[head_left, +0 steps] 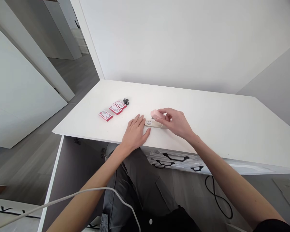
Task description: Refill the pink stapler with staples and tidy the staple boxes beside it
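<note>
A stapler with a pink top (156, 114) and a long cream base (156, 124) is on the white tabletop in front of me. A dark square pattern marks the base's left end. My right hand (172, 120) grips the pink top between thumb and fingers, above the base. Its fingers hide the right part of the stapler. My left hand (135, 131) lies flat on the tabletop, fingers stretched out, beside the base's left end. Whether its index finger touches the base, I cannot tell.
Left of my hands lie three red-and-white small boxes (115, 109). Small dark clips (126, 101) are beside the farthest box. The white tabletop (207, 122) meets a wall at the back. Drawers with black handles (176, 157) are below, and a white cable (87, 190) crosses my left forearm.
</note>
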`<state>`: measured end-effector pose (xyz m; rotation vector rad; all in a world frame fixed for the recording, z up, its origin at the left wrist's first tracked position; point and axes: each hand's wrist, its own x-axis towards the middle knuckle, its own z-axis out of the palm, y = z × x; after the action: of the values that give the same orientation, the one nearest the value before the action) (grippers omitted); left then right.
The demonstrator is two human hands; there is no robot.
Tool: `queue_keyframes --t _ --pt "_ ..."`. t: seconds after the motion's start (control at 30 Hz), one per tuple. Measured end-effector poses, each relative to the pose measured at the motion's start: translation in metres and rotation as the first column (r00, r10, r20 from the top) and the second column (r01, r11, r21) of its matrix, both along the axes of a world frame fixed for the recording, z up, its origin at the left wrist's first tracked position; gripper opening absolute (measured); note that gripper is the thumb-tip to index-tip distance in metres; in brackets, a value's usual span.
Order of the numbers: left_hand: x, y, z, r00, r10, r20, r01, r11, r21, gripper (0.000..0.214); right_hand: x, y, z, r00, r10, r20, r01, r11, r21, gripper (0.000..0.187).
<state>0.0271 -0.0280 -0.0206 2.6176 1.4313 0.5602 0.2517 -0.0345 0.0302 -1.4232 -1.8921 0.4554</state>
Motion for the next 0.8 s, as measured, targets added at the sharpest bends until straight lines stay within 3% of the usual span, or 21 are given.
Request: queue_keyframes --t 0.2,0.43,0.63,0.8 --pt "0.000 -0.001 0.000 1.000 -0.006 0.002 0.006 1.000 0.007 0.052 -0.003 0.005 -0.001 0.981 0.073 0.182 -0.071 0.997 -0.015 0.038" --pt "0.000 0.000 -0.002 0.998 0.000 0.069 0.000 1.000 -0.001 0.056 -0.005 0.006 -0.001 0.969 0.112 0.222 -0.110 0.994 -0.020 0.034" --pt "-0.006 0.002 -0.003 0.973 -0.014 0.231 0.017 1.000 -0.013 0.067 0.006 -0.016 -0.004 0.981 0.177 0.076 -0.183 0.979 0.089 0.038" --pt "-0.009 0.001 0.007 0.945 -0.081 0.316 0.085 0.996 0.001 0.067 0.037 -0.035 -0.018 0.999 0.037 -0.013 -0.035 0.990 0.134 0.034"
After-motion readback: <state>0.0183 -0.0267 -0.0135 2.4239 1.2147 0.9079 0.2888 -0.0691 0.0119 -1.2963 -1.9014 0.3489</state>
